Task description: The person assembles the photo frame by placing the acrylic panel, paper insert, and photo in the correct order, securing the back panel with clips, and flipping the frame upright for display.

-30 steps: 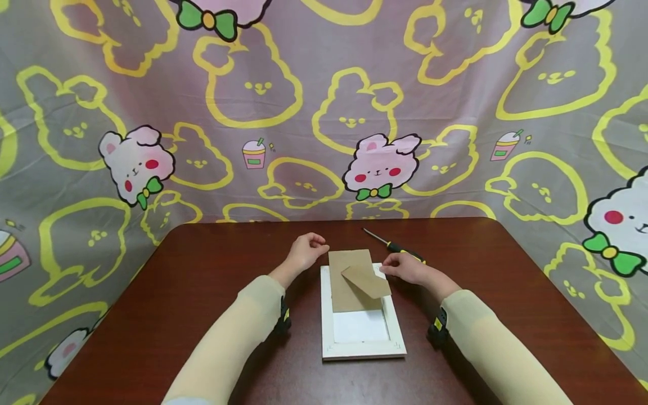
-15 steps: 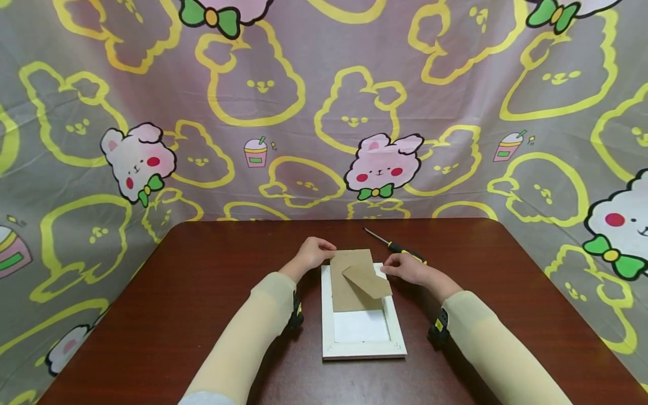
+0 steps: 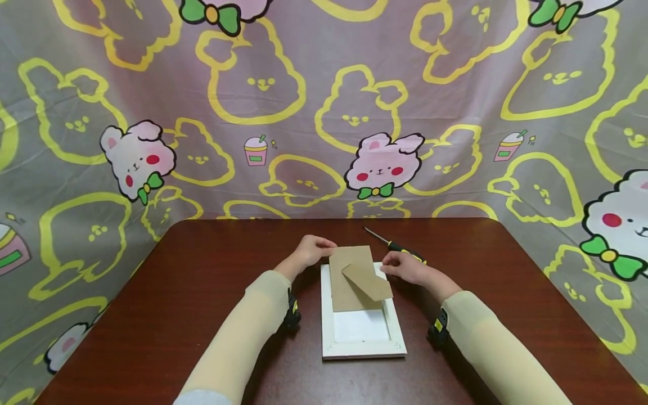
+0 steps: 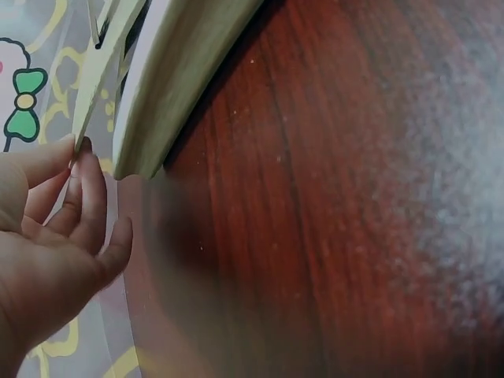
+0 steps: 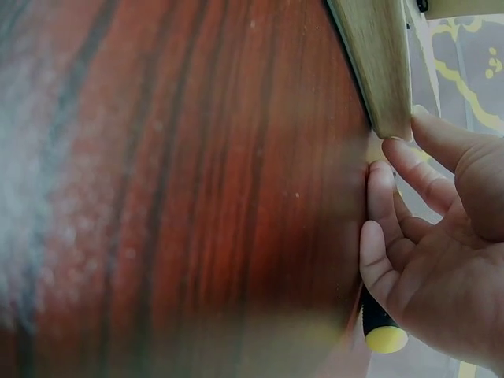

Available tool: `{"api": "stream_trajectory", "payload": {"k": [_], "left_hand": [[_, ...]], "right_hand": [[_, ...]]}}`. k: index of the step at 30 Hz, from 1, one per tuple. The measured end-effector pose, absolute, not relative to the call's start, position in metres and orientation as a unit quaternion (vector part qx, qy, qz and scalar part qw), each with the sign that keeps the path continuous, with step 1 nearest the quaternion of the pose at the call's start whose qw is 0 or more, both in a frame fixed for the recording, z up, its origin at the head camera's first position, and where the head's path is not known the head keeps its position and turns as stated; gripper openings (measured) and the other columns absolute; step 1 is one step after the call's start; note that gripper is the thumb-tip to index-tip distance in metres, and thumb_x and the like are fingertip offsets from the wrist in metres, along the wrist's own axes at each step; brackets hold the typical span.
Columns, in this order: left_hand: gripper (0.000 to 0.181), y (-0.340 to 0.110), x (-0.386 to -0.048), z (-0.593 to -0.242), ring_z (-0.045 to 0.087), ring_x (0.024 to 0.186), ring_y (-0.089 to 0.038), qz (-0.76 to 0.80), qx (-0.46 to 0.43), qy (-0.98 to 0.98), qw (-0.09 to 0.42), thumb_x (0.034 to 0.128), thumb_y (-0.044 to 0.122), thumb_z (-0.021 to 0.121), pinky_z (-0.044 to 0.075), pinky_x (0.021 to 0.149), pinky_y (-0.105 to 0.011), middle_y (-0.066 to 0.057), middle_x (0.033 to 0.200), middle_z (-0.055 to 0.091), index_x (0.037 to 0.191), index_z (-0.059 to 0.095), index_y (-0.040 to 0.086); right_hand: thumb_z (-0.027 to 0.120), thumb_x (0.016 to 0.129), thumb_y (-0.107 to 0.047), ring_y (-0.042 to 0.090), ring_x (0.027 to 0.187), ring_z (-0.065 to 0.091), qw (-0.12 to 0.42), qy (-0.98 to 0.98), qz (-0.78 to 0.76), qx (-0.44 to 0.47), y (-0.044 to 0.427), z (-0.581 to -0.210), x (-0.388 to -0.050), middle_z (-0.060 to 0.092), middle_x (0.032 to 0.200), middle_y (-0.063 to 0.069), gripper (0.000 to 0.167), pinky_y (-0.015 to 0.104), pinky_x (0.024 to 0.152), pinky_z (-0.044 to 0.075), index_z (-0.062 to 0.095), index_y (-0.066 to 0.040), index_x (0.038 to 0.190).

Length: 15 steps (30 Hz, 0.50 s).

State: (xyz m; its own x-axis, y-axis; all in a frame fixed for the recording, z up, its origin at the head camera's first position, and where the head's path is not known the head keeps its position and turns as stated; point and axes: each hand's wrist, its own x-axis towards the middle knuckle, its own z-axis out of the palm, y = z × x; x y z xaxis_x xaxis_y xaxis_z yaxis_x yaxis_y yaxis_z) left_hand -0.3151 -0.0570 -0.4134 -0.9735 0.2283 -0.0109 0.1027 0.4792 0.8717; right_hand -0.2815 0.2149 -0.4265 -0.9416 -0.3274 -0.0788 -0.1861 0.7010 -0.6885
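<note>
A white frame (image 3: pixel 364 350) lies flat on the brown desk (image 3: pixel 202 270), one short side toward the person. A brown cardboard panel (image 3: pixel 346 293) sits over the far part of the frame's opening, its far end jutting past the frame's far edge. The left wrist view shows a gap between that far end and the frame, so the panel is tilted up there. A cardboard flap (image 3: pixel 368 283) stands out from the panel and slants toward the frame's right side. In the near part of the frame's opening, a white sheet (image 3: pixel 360 327) shows.

The left hand (image 3: pixel 310 251), at the frame's far left corner, pinches the panel's corner between thumb and fingers. The right hand (image 3: pixel 406 266) holds the frame's far right corner, thumb and index finger on its end, the other fingers curled beside it.

Beyond the frame and to its right lies a screwdriver (image 3: pixel 397 246) with a black and yellow handle, its tip pointing away; the right hand is near the handle. Cream sleeves (image 3: pixel 238 343) reach in on both sides of the frame, and a patterned cloth (image 3: pixel 293 140) hangs behind it.
</note>
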Motion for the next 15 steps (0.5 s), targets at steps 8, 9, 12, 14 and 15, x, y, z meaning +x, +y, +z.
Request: {"api": "stream_trajectory", "payload": {"k": [8,9,12,14,15], "left_hand": [[0.019,-0.061,-0.3158,-0.4149,0.068,0.079,-0.02,0.582,0.08,0.802,0.108,0.0915,-0.002,0.063,0.054,0.077,-0.034,-0.019,0.1,0.069,0.108,0.069,-0.008],[0.019,-0.0612,-0.3156,-0.4154,0.068,0.078,-0.018,0.584,0.08,0.8,0.108,0.0913,-0.003,0.063,0.054,0.077,-0.034,-0.019,0.1,0.069,0.108,0.069,-0.009],[0.019,-0.0612,-0.3142,-0.416,0.066,0.075,-0.015,0.59,0.075,0.797,0.109,0.0905,-0.004,0.064,0.054,0.076,-0.033,-0.02,0.099,0.07,0.108,0.069,-0.01],[0.019,-0.0611,-0.3132,-0.4162,0.065,0.074,-0.013,0.591,0.076,0.796,0.108,0.0903,-0.004,0.064,0.054,0.076,-0.032,-0.019,0.098,0.07,0.107,0.069,-0.01],[0.019,-0.0611,-0.3128,-0.4165,0.065,0.073,-0.013,0.592,0.075,0.795,0.107,0.0902,-0.004,0.065,0.054,0.076,-0.032,-0.018,0.098,0.07,0.107,0.069,-0.01]], "right_hand": [[0.064,0.096,-0.019,0.019,0.073,0.05,0.098,0.919,-0.358,-0.136,0.215,-0.4276,-0.2818,0.054,0.078,0.005,0.015,0.032,0.067,0.04,0.062,-0.004,0.099],[0.064,0.096,-0.019,0.019,0.073,0.05,0.097,0.918,-0.359,-0.136,0.2149,-0.4278,-0.2817,0.054,0.078,0.004,0.015,0.032,0.067,0.04,0.062,-0.004,0.098],[0.064,0.095,-0.018,0.019,0.073,0.05,0.091,0.918,-0.358,-0.145,0.2157,-0.4279,-0.2812,0.054,0.077,0.004,0.015,0.032,0.067,0.04,0.062,-0.003,0.097],[0.064,0.095,-0.018,0.019,0.074,0.05,0.089,0.918,-0.358,-0.146,0.2159,-0.4275,-0.2809,0.054,0.078,0.004,0.015,0.032,0.067,0.039,0.062,-0.004,0.097],[0.064,0.095,-0.018,0.019,0.073,0.05,0.088,0.918,-0.359,-0.147,0.216,-0.4272,-0.2807,0.054,0.077,0.004,0.015,0.032,0.067,0.039,0.062,-0.003,0.097]]}}
